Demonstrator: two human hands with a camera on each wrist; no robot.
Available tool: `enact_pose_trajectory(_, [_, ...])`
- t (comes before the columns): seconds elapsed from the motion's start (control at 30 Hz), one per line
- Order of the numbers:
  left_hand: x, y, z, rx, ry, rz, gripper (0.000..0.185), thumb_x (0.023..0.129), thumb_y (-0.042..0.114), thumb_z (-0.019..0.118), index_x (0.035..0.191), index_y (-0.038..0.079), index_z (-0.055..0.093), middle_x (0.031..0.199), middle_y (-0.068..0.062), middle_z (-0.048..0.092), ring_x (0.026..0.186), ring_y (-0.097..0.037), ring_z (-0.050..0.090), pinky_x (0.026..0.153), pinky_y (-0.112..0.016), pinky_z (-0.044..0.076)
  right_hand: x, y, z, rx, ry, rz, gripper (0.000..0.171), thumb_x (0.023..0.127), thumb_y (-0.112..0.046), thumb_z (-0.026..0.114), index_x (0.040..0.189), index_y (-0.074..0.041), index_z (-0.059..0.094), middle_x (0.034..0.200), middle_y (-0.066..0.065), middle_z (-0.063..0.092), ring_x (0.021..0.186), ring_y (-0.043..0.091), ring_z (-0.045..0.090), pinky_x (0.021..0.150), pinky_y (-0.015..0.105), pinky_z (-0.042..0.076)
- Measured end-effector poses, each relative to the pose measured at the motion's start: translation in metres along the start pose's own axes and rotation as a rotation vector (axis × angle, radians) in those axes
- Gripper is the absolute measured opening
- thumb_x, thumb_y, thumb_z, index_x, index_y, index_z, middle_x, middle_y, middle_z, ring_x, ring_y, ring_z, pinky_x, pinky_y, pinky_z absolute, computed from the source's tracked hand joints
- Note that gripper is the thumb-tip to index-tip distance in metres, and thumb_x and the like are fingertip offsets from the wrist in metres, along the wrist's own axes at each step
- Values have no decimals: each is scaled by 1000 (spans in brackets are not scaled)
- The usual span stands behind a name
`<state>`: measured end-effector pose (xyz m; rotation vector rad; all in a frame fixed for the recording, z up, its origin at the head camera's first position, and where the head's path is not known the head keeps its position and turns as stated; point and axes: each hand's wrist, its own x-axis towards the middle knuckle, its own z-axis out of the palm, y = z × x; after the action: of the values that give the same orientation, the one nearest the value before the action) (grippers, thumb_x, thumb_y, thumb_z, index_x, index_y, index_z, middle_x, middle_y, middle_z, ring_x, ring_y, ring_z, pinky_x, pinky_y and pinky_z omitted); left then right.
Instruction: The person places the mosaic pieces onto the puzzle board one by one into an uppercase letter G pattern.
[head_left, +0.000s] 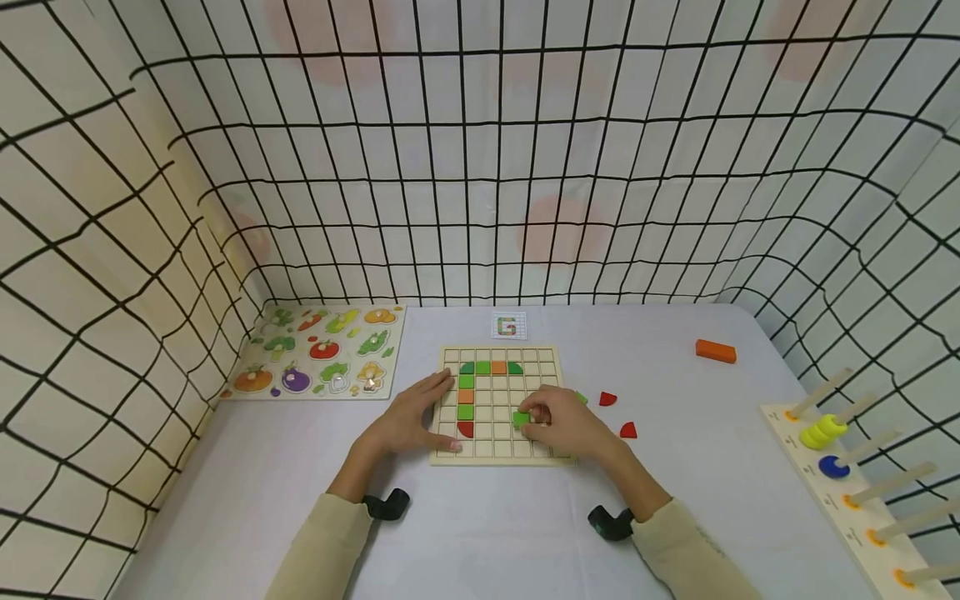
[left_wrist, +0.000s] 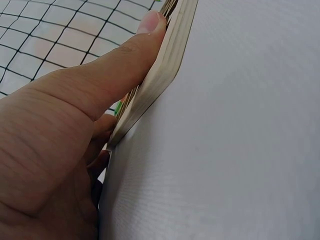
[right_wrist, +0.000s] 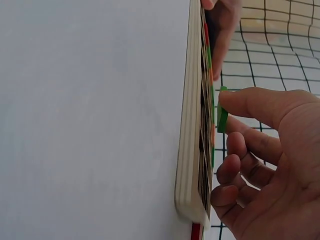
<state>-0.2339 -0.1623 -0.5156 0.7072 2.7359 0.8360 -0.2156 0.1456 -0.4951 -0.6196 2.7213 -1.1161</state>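
Observation:
A pale wooden grid board [head_left: 495, 450] lies on the white table. Green, orange and red tiles [head_left: 466, 396] fill a column on its left and part of a row near its top. My left hand [head_left: 408, 417] rests on the board's left edge, thumb [left_wrist: 125, 55] and fingers spread along it. Between thumb and fingertips my right hand [head_left: 570, 421] pinches a green square tile [head_left: 521, 419] over the board's right half. In the right wrist view the green tile [right_wrist: 223, 111] stands a little off the board's surface, and the other fingers curl loosely.
Two red quarter-round tiles [head_left: 628, 430] and a partly hidden green tile [head_left: 582, 398] lie right of the board. Behind it is a card [head_left: 509, 326] showing a G. A vegetable puzzle [head_left: 322, 350] lies left; an orange block [head_left: 716, 351] and peg stand [head_left: 832, 492] are right. Black netting surrounds the table.

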Motion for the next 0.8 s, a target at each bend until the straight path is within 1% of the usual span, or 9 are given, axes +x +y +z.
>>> enact_pose_trajectory(0.23, [0, 0, 1, -3, 7, -2, 116, 65, 67, 78, 156, 25, 22, 164, 9, 11, 152, -23, 11, 120, -54, 18, 7, -12, 13, -32, -8, -10, 17, 82, -24, 78, 97, -21, 71, 75, -5, 54, 69, 11, 49, 59, 21, 41])
enact_pose_trajectory(0.47, [-1, 1, -2, -5, 7, -1, 115, 65, 67, 78, 156, 25, 22, 164, 8, 12, 152, -23, 12, 119, -54, 18, 15, -20, 23, -22, -21, -59, 16, 83, -23, 76, 97, -18, 71, 76, -6, 55, 68, 11, 49, 59, 23, 43])
enact_pose_trajectory(0.67, [-1, 1, -2, 3, 4, -8, 115, 65, 68, 77, 156, 25, 22, 164, 10, 12, 152, -22, 12, 120, -54, 18, 19, -25, 31, -42, -51, -79, 17, 83, -26, 76, 98, -19, 72, 75, -7, 55, 68, 10, 50, 60, 22, 44])
enact_pose_trajectory(0.8, [-1, 1, 0, 9, 7, -13, 114, 65, 69, 77, 156, 26, 22, 164, 10, 12, 152, -21, 12, 120, -54, 18, 20, -27, 35, -67, -55, -91, 18, 82, -26, 77, 98, -19, 72, 75, -6, 55, 68, 10, 49, 61, 22, 43])
